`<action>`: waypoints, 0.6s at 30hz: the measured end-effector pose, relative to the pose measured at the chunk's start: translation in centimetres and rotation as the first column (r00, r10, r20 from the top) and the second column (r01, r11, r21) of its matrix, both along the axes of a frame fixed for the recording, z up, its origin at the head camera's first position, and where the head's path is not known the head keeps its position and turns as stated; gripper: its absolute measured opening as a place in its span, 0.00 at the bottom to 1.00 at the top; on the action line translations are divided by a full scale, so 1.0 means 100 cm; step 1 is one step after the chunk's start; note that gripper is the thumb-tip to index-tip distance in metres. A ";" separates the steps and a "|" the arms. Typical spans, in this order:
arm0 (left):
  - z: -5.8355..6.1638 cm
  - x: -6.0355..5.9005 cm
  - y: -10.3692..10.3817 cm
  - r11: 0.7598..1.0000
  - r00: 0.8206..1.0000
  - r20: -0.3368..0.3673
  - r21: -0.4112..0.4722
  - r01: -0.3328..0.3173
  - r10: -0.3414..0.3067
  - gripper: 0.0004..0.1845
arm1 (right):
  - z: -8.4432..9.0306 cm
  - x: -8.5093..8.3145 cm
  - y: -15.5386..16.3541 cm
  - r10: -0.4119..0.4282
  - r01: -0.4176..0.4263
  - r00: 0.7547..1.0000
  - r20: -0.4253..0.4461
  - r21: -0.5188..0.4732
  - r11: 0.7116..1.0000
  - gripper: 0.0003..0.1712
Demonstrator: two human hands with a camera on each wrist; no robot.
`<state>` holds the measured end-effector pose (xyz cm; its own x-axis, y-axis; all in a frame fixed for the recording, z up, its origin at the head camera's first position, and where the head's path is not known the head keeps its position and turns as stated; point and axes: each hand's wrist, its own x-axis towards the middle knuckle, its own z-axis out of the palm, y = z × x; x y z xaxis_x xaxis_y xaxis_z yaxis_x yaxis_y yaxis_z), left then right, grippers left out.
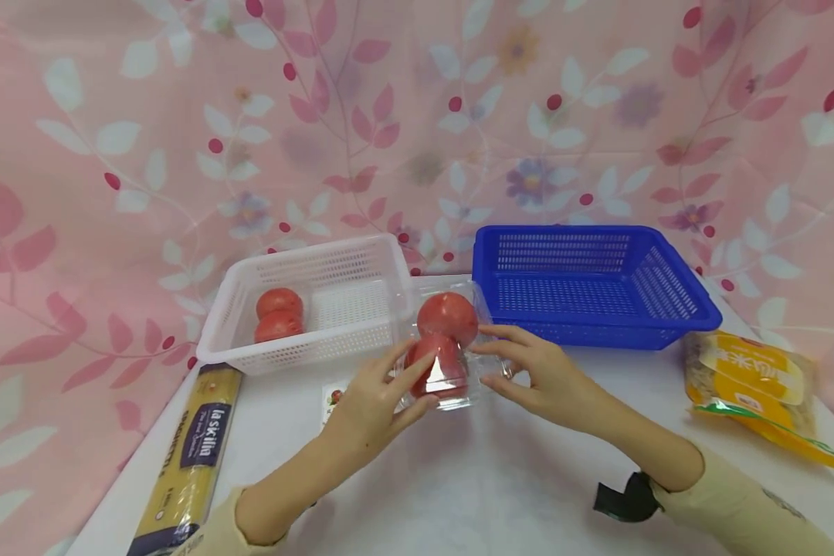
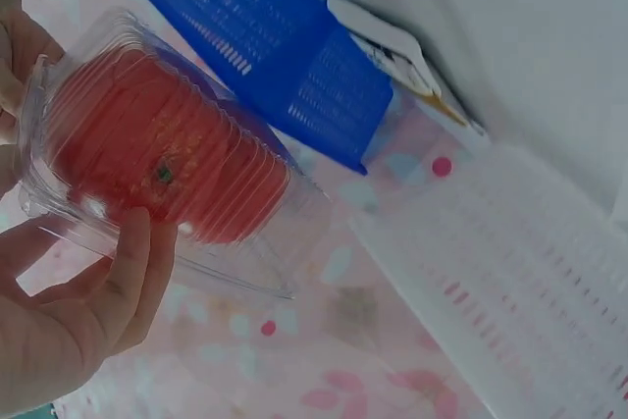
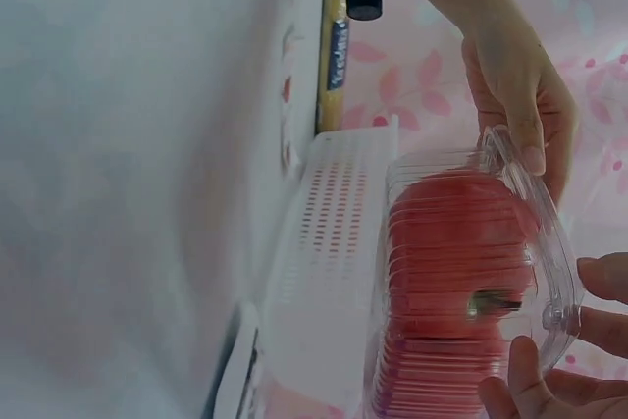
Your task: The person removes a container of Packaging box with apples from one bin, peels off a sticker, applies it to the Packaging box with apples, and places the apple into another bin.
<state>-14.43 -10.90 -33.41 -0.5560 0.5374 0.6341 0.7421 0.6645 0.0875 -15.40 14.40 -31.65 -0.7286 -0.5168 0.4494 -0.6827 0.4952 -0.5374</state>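
Observation:
Between both hands is a clear plastic clamshell box (image 1: 483, 303) with red tomatoes (image 1: 448, 318) inside, held up over the table in front of the two baskets. My left hand (image 1: 368, 401) grips its left side, fingers spread along the wall. On the opposite side, my right hand (image 1: 545, 374) holds the edge between thumb and fingers. The right wrist view shows the ribbed plastic (image 3: 402, 242) and a green stem through it, with fingers at the rim. Part of the box's near side is behind the left fingers.
Behind left stands a white basket (image 1: 306, 344) holding two tomatoes (image 1: 279, 313). A blue basket (image 1: 598, 333) stands behind right. A spaghetti packet (image 1: 194, 455) lies at the left, a yellow bag (image 1: 757, 378) at the right. A small picture card (image 1: 329, 398) lies by the left hand.

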 end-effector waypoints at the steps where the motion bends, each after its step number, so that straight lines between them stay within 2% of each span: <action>1: -0.005 0.003 0.002 1.000 1.000 0.014 -0.006 0.010 -0.010 0.29 | -0.004 0.004 0.002 0.003 -0.003 1.000 0.011 0.014 1.000 0.21; 6: -0.028 0.016 0.010 0.997 0.997 0.063 -0.047 0.057 -0.054 0.28 | -0.022 0.020 0.012 0.010 -0.017 0.996 0.086 0.076 0.997 0.19; 12: -0.044 0.026 0.016 0.991 0.988 0.151 -0.121 0.062 -0.043 0.28 | -0.037 0.033 0.017 0.022 -0.039 0.980 0.197 0.085 0.996 0.17; 18: -0.056 0.034 0.014 0.988 0.988 0.138 -0.130 0.082 -0.064 0.27 | -0.050 0.041 0.021 0.073 -0.081 0.976 0.205 0.034 0.996 0.16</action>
<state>-11.08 -9.49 -39.02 -0.5862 0.6552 0.4765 0.7771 0.6211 0.1018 -11.33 16.50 -36.64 -0.7597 -0.5903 0.2729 -0.5985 0.4704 -0.6485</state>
